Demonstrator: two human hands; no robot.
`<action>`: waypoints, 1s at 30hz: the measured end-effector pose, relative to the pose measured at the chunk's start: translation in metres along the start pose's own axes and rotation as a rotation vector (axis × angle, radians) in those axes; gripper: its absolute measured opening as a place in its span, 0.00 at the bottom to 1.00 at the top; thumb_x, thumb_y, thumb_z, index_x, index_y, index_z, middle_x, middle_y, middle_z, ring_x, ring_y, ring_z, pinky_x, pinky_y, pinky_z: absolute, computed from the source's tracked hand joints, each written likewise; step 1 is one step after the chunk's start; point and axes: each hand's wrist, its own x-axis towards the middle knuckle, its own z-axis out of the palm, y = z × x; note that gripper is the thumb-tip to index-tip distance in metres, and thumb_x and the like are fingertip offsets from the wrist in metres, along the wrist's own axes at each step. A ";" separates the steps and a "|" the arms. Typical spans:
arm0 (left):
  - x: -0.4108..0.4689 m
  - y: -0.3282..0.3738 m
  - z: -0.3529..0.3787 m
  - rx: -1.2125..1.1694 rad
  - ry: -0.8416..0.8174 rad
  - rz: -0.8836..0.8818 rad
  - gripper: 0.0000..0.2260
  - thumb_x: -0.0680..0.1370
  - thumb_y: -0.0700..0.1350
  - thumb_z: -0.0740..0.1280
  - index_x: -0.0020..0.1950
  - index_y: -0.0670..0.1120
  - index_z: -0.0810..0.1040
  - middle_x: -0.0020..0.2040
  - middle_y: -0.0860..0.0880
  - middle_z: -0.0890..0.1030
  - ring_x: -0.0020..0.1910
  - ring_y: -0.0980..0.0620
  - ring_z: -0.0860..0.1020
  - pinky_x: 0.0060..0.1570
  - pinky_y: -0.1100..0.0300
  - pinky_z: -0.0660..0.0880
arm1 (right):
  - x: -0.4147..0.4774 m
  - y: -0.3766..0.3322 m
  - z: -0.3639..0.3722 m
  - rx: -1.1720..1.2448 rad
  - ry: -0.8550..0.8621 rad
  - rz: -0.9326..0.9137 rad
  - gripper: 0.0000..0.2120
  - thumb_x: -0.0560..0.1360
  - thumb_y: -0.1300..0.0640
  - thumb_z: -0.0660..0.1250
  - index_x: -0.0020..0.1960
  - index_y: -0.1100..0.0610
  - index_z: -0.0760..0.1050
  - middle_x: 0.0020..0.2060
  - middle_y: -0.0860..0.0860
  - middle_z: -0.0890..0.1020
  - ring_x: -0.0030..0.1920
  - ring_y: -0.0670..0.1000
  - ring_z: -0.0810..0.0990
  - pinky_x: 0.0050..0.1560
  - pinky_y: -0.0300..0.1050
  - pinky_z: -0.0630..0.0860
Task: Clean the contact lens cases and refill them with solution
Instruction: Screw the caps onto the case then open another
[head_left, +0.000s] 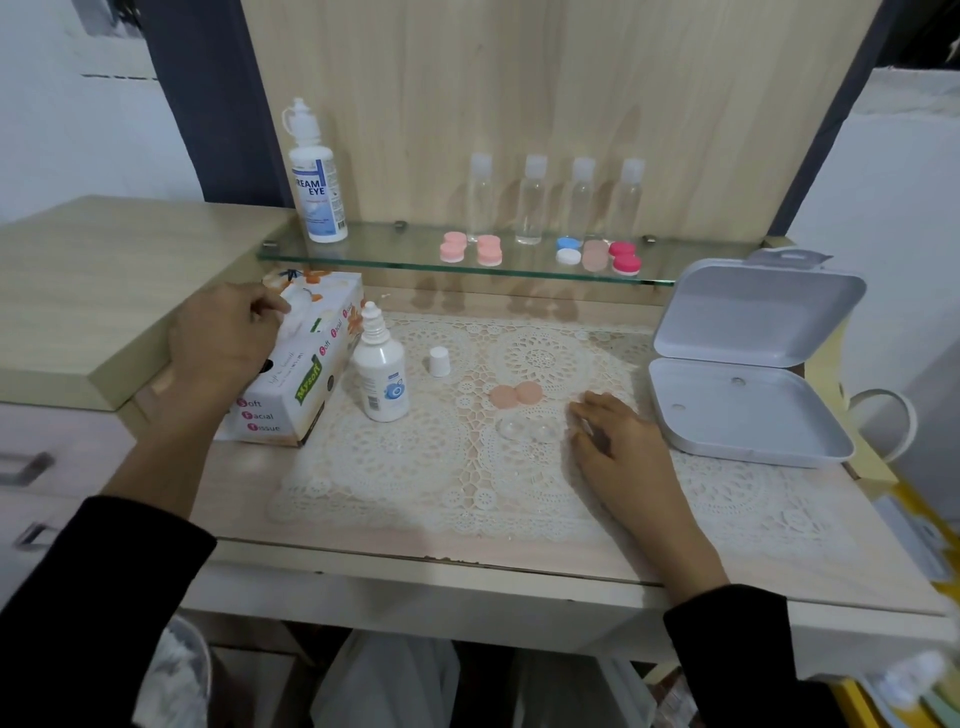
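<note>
We saw L hand (223, 338) pinching tissue (290, 310) atop tissue box (291, 387), well left of clear lens case (524, 430); R hand (618, 436) lay loose, empty, just right of it.

Pale wood desk (363, 551) with glass shelf (374, 255), wood back panel (519, 78), white wall (78, 150), drawers (36, 499) at left.

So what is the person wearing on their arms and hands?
Long black sleeves cover both arms. The left sleeve and the right sleeve reach down to the wrists. The left hand and the right hand are bare, with no gloves. I can see no rings or watch.
</note>
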 end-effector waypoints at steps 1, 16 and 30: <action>0.000 0.000 -0.001 -0.006 0.025 0.003 0.09 0.77 0.42 0.64 0.52 0.49 0.83 0.47 0.44 0.83 0.49 0.42 0.78 0.46 0.51 0.73 | 0.000 0.000 0.000 0.001 0.000 0.000 0.17 0.77 0.62 0.63 0.65 0.60 0.76 0.69 0.55 0.73 0.72 0.52 0.67 0.70 0.40 0.59; -0.005 0.000 -0.013 -0.435 0.139 -0.040 0.14 0.80 0.38 0.57 0.52 0.49 0.81 0.58 0.52 0.73 0.56 0.52 0.73 0.58 0.62 0.68 | -0.001 -0.002 -0.002 -0.001 0.005 -0.008 0.16 0.77 0.62 0.64 0.64 0.61 0.77 0.68 0.55 0.74 0.71 0.51 0.69 0.68 0.37 0.59; 0.002 -0.016 -0.035 -0.370 0.235 0.110 0.10 0.74 0.45 0.66 0.54 0.53 0.81 0.46 0.65 0.78 0.43 0.65 0.73 0.52 0.50 0.75 | 0.000 -0.001 -0.001 0.015 0.006 -0.011 0.16 0.77 0.63 0.64 0.64 0.60 0.77 0.68 0.55 0.74 0.71 0.52 0.68 0.68 0.37 0.58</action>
